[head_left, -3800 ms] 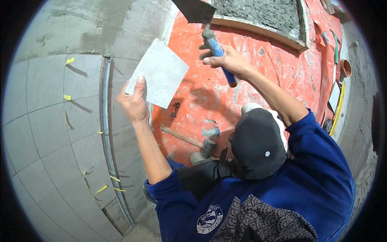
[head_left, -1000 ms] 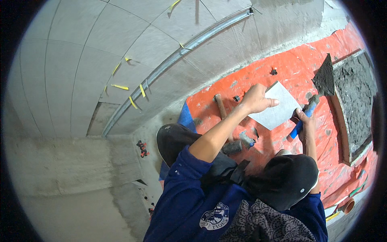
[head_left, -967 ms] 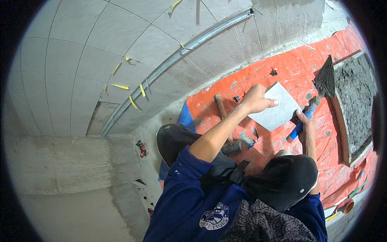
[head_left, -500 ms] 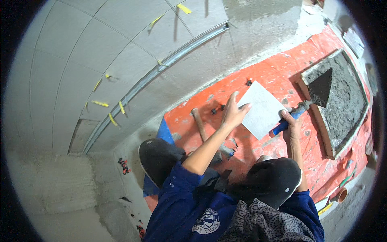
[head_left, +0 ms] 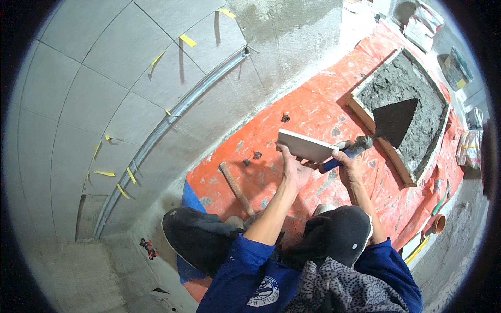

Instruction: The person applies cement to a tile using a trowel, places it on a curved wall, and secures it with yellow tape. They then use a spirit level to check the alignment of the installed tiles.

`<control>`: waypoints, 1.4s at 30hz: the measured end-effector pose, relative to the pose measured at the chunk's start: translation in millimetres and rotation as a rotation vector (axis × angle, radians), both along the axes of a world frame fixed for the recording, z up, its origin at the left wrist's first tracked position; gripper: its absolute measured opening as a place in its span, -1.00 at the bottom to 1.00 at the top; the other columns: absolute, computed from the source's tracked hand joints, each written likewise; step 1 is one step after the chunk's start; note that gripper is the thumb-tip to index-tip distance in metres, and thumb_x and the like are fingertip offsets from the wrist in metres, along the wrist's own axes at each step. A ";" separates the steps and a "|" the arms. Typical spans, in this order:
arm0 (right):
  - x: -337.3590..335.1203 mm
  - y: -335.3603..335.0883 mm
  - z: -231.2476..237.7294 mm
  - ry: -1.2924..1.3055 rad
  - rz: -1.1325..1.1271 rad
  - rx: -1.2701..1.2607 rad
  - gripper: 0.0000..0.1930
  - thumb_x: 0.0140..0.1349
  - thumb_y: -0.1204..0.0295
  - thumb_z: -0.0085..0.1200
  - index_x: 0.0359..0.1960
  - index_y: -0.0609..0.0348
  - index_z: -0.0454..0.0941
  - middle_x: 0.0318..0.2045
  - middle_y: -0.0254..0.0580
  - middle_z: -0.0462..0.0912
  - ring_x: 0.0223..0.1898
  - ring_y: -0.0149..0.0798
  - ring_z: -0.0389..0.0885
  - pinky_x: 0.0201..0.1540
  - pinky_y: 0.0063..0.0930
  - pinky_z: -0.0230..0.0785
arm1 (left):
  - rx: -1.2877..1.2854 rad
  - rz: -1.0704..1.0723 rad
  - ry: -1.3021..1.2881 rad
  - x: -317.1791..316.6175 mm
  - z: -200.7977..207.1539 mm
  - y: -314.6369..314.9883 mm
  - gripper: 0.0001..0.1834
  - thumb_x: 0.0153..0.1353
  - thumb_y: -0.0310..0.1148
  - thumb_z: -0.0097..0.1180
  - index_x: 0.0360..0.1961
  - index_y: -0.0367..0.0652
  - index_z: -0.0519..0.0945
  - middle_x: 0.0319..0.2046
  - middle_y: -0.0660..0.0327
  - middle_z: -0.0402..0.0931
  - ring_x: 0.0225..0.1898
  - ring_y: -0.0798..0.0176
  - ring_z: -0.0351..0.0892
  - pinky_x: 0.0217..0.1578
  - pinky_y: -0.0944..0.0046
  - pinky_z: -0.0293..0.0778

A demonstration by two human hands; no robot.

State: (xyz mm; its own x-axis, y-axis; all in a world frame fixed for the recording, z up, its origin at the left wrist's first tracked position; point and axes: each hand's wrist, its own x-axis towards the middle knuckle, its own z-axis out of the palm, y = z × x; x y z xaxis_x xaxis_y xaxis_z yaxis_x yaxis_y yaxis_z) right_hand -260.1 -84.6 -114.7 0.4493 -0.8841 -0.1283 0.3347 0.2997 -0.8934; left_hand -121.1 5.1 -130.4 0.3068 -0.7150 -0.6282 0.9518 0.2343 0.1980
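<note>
Left hand grip [head_left: 297, 175]: holding tile [head_left: 307, 146] by left end; tile tilted above red sheet [head_left: 318, 112]. Right hand grip [head_left: 352, 168]: holding trowel [head_left: 364, 143] by blue handle [head_left: 329, 166], thumb [head_left: 339, 156] at tile's right end. Trowel's dark blade [head_left: 397, 123] overlapping mortar tray [head_left: 390, 158] in view. Wooden-handled hammer [head_left: 236, 189] on sheet, near left forearm [head_left: 269, 216].

An orange sheet [head_left: 323, 99] spread over the floor [head_left: 151, 225] carries a wooden-sided tray [head_left: 399, 167] of grey mortar [head_left: 428, 120], a hammer [head_left: 235, 186] and small dark pieces [head_left: 257, 155].
</note>
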 end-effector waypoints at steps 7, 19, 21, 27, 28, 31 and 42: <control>1.6 4.3 38.6 0.082 0.216 -0.086 -0.68 0.00 0.50 0.33 -0.18 0.32 0.62 -0.19 -0.10 0.68 -0.20 -0.24 0.62 -0.13 -0.35 0.47 | -0.230 0.078 0.019 22.0 6.9 -10.3 -0.13 0.07 0.62 -0.33 -0.10 0.00 0.35 -0.21 0.13 0.39 -0.20 -0.08 0.42 -0.08 -0.50 0.37; -44.5 5.5 28.4 0.192 0.132 -0.066 -0.58 0.09 0.57 0.30 0.00 0.35 0.50 -0.17 -0.01 0.66 -0.23 -0.20 0.68 -0.16 -0.36 0.54 | -0.752 -0.234 -0.288 101.5 10.6 -40.4 -0.33 0.41 0.17 -0.40 0.36 0.00 0.27 0.35 0.12 0.23 0.38 0.07 0.16 0.39 -0.28 0.00; -54.3 11.0 18.2 0.318 0.109 -0.073 -0.61 0.11 0.57 0.29 -0.02 0.35 0.51 -0.30 -0.10 0.68 -0.40 -0.28 0.69 -0.32 -0.46 0.55 | -0.946 -0.339 -0.030 112.2 18.6 -48.4 -0.28 0.39 0.24 -0.43 0.37 0.01 0.24 0.37 0.16 0.21 0.41 0.08 0.12 0.41 -0.29 -0.05; -58.3 29.6 2.7 0.474 0.107 0.011 -0.58 0.10 0.49 0.33 0.02 0.26 0.54 -0.33 -0.19 0.67 -0.45 -0.43 0.60 -0.45 -0.49 0.46 | -0.811 -0.173 0.018 116.9 30.6 -40.9 -0.17 0.31 0.37 -0.45 0.38 0.00 0.23 0.35 0.15 0.24 0.39 0.04 0.15 0.38 -0.28 0.01; -54.5 31.6 3.5 0.413 0.112 0.023 -0.56 0.10 0.49 0.32 0.04 0.26 0.53 -0.30 -0.19 0.67 -0.44 -0.42 0.60 -0.44 -0.49 0.47 | -0.694 -0.110 -0.044 113.4 29.4 -39.9 -0.15 0.30 0.39 -0.44 0.38 0.00 0.23 0.34 0.15 0.25 0.38 0.04 0.16 0.38 -0.28 0.02; -39.3 31.8 9.9 0.198 0.193 0.026 -0.31 0.13 0.46 0.28 0.31 0.30 0.27 0.17 0.00 0.49 -0.12 -0.20 0.66 -0.28 -0.42 0.59 | -0.197 0.025 -0.387 92.0 23.4 -48.8 -0.08 0.22 0.47 -0.38 0.34 -0.03 0.29 0.29 0.11 0.33 0.29 0.01 0.29 0.30 -0.27 0.17; -19.6 -34.8 30.3 0.176 -0.002 0.135 -0.60 0.16 0.46 0.27 -0.04 0.45 0.45 -0.37 0.02 0.66 -0.35 -0.10 0.74 -0.38 -0.38 0.61 | 0.162 -0.418 -1.074 44.7 79.4 -76.2 -0.33 0.33 0.22 -0.10 0.22 -0.07 0.32 0.01 0.12 0.46 0.07 0.07 0.43 -0.01 -0.44 0.39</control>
State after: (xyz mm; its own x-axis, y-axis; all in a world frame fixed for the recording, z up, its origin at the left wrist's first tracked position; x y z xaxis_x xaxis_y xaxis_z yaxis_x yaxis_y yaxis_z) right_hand -279.7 -119.4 -84.5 0.4074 -0.8546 -0.3221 0.1784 0.4203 -0.8897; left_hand -76.4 -71.1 -50.9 0.4962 -0.8214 -0.2812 0.2730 -0.1598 0.9487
